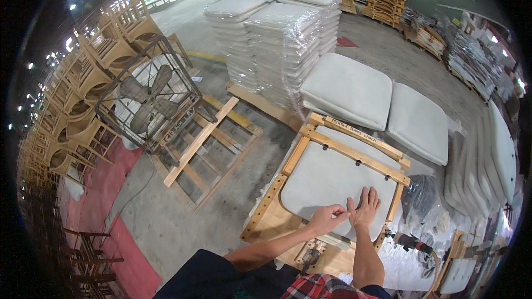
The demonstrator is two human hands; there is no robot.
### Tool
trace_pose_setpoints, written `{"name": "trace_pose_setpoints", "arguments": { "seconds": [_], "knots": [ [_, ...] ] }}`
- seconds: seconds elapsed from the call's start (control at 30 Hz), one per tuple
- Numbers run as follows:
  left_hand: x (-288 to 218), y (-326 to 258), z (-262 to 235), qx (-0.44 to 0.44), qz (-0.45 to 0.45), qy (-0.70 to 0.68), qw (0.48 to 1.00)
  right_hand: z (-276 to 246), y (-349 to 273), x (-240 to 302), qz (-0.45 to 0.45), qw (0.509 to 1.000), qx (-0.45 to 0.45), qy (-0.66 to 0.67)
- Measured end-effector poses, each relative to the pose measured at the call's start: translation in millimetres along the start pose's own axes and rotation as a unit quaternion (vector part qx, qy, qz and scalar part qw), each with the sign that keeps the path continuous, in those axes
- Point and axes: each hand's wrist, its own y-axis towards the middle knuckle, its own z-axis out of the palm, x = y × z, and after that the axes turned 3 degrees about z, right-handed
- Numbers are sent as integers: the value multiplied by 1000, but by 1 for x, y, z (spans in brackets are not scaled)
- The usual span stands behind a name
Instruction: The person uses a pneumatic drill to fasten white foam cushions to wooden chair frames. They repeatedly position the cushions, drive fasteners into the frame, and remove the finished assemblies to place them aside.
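Pressing right hand (364,208) flat, fingers spread, on grey cushion (327,180); left hand (327,218) fingers pinched on it.

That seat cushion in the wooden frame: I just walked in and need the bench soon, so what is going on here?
A person has both hands on a grey seat cushion lying in a wooden frame on the bench. The left hand pinches at the cushion's near edge; the right hand lies flat beside it, fingers spread. A power tool lies untouched to the right, and two loose cushions rest behind the frame.
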Motion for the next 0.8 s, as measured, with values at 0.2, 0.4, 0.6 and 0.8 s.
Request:
{"name": "trace_pose_setpoints", "arguments": {
  "seconds": [0.2, 0.4, 0.6, 0.8],
  "knots": [
    [-102, -43, -19, 95, 117, -273, 950, 3, -2, -8, -11, 999, -25, 27],
    [-180, -91, -60, 190, 360, -340, 848, -2, -3, 1, -10, 999, -24, 27],
    [-219, -120, -68, 169, 417, -449, 772, 3, -2, -5, -2, 1000, -18, 15],
    [-228, -137, -71, 152, 404, -458, 778, -2, -3, -1, -1, 1000, -7, 10]
  ]
}}
